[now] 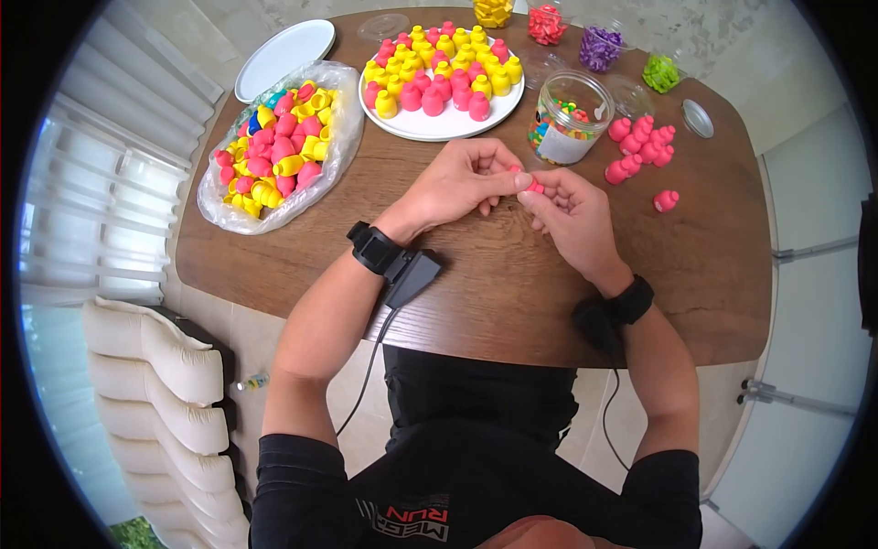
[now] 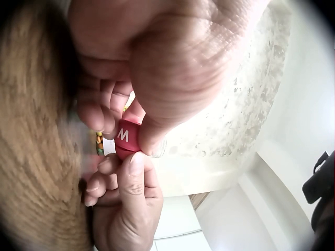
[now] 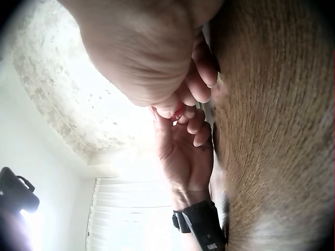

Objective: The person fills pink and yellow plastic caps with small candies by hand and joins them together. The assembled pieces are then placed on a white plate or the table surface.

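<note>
Over the middle of the table, both hands meet at a small pink plastic piece (image 2: pixel 127 136) with a white "W" on its side. My left hand (image 1: pixel 465 186) pinches it between thumb and fingers from the left. From the right, the thumb and fingers of my right hand (image 1: pixel 576 218) pinch its other end. Fingers cover much of the piece in the head view, and only a sliver of red shows in the right wrist view. Just beyond the hands stands an open clear jar (image 1: pixel 560 146) with colourful candies inside.
Pink and yellow bottle-shaped pieces crowd a white plate (image 1: pixel 430 134) at the back. A plastic bag (image 1: pixel 340 137) of loose pink and yellow parts lies left, near a white lid (image 1: pixel 285 57). Several pink bottle-shaped pieces (image 1: pixel 666 200) stand right. Tubs of coloured bits (image 1: pixel 601 48) line the back.
</note>
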A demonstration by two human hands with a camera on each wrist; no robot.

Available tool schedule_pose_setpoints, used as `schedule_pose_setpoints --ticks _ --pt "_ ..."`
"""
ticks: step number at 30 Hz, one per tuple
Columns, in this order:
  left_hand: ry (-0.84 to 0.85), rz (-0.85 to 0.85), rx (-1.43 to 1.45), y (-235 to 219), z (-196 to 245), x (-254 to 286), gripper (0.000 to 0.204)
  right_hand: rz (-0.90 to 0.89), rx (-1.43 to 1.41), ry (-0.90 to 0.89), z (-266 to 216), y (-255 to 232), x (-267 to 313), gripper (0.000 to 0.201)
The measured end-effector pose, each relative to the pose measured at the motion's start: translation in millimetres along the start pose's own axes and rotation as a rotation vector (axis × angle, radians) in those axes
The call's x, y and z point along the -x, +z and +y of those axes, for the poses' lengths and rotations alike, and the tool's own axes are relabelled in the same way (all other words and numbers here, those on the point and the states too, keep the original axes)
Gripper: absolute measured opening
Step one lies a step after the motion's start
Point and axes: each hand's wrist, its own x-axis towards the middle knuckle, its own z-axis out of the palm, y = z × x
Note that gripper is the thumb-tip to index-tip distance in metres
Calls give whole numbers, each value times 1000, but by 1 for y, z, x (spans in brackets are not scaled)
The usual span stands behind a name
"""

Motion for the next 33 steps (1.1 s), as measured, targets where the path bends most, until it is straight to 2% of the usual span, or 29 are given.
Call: schedule_pose_setpoints --ticks 5,11,21,33 --pt "26 -30 64 -1 -1 -1 21 8 35 47 -1 -1 0 21" --pt "9 -27 102 2 -3 -1 22 14 14 -35 3 0 -1 21" --pt "-10 -27 138 3 -2 -1 22 -9 35 -32 3 -1 0 18" --pt "-10 -43 129 2 -1 0 25 -21 76 17 -10 0 1 28"
